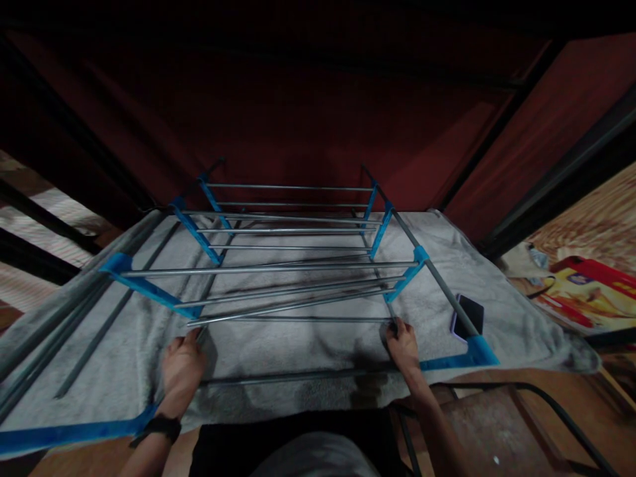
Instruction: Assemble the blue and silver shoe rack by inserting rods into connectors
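Observation:
A rack frame of grey metal tubes [278, 270] and blue plastic brackets [149, 291] lies on its side in front of me. My left hand [183, 364] is closed at its near left, fingers around the end of a metal tube; a loose-ended crossbar [238, 316] passes just above the fingertips. My right hand [403, 343] pinches the near end of the right lower tube [389, 308], beside a thin crossbar [318, 320]. Some crossbars slant, with their left ends outside the brackets. Both grips are partly hidden by the fingers.
A grey blanket [298, 351] covers the surface under the rack. Loose tubes [99, 338] lie at the left. A phone [467, 317] rests at the right, under a side tube. A brown stool [497, 424] and a red-yellow package [586, 291] are further right.

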Action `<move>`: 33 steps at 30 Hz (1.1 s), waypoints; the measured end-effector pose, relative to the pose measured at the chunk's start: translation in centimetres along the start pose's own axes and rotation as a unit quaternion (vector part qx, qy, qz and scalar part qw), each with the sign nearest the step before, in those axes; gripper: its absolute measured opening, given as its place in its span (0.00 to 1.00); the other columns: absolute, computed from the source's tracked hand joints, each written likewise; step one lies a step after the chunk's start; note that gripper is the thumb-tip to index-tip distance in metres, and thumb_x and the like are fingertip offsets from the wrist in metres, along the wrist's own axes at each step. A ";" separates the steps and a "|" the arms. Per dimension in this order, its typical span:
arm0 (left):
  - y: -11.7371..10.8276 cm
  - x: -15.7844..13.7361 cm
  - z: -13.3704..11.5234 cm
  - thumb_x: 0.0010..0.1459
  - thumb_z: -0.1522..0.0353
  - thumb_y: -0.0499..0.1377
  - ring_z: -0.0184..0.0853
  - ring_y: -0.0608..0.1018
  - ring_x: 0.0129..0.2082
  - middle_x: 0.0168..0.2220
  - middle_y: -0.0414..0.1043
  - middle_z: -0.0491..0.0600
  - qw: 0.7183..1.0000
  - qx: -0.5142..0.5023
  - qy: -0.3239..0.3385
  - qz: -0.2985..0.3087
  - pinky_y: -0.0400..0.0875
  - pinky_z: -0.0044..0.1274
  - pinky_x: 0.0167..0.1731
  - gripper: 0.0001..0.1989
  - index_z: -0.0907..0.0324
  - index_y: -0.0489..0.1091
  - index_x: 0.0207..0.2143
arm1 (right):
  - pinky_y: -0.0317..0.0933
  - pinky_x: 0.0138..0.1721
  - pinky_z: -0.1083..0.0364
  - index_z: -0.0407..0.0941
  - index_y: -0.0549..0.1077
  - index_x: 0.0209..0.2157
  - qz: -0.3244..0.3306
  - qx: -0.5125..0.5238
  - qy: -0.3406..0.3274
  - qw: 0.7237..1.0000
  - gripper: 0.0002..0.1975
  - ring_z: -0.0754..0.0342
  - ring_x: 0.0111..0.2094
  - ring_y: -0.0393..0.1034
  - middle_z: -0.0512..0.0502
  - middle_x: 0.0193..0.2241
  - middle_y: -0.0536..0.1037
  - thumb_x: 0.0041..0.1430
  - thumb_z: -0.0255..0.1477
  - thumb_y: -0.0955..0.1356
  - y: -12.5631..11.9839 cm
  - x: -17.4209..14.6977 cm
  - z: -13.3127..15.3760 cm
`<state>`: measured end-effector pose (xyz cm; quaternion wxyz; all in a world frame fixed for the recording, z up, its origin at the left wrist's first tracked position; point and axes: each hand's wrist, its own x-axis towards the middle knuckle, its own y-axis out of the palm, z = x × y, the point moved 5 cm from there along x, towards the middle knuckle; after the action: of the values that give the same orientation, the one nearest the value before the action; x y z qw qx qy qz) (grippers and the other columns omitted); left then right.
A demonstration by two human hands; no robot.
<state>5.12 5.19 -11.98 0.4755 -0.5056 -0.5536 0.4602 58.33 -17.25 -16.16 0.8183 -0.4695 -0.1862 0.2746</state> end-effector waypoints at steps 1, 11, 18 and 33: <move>-0.1 0.0 -0.1 0.61 0.72 0.48 0.47 0.77 0.44 0.40 0.74 0.61 1.000 0.004 0.007 0.001 0.70 0.33 0.48 0.26 0.67 0.69 0.59 | 0.65 0.52 0.48 0.40 0.70 0.58 0.000 -0.003 0.002 1.000 0.25 0.43 0.50 0.71 0.34 0.48 0.74 0.61 0.32 0.61 -0.1 0.0 0.2; -1.7 0.1 -0.1 0.60 0.74 0.48 0.46 0.76 0.46 0.45 0.73 0.64 0.999 -0.031 -0.039 -0.010 0.70 0.33 0.49 0.26 0.67 0.69 0.59 | 0.63 0.54 0.42 0.37 0.64 0.63 0.013 -0.081 -0.034 0.996 0.30 0.37 0.55 0.68 0.28 0.53 0.70 0.63 0.35 0.60 -0.1 -0.4 0.2; -0.9 0.8 0.6 0.57 0.75 0.51 0.44 0.75 0.46 0.46 0.72 0.62 0.994 -0.086 -0.070 -0.022 0.68 0.31 0.51 0.26 0.68 0.70 0.58 | 0.63 0.51 0.37 0.34 0.62 0.64 0.004 -0.121 -0.075 0.990 0.33 0.32 0.54 0.67 0.26 0.53 0.69 0.63 0.38 0.58 0.1 -1.2 0.1; 0.0 0.0 1.3 0.56 0.78 0.51 0.45 0.73 0.49 0.46 0.70 0.60 0.968 -0.219 -0.113 -0.045 0.66 0.32 0.54 0.27 0.66 0.71 0.58 | 0.61 0.59 0.42 0.45 0.70 0.57 0.095 0.061 -0.443 0.889 0.20 0.45 0.59 0.64 0.38 0.57 0.70 0.68 0.28 0.56 5.5 -8.0 16.8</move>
<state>3.79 5.19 -12.13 0.3079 -0.5163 -0.7133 0.3603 41.10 -8.82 -13.09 0.6477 -0.2638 -0.4673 0.5409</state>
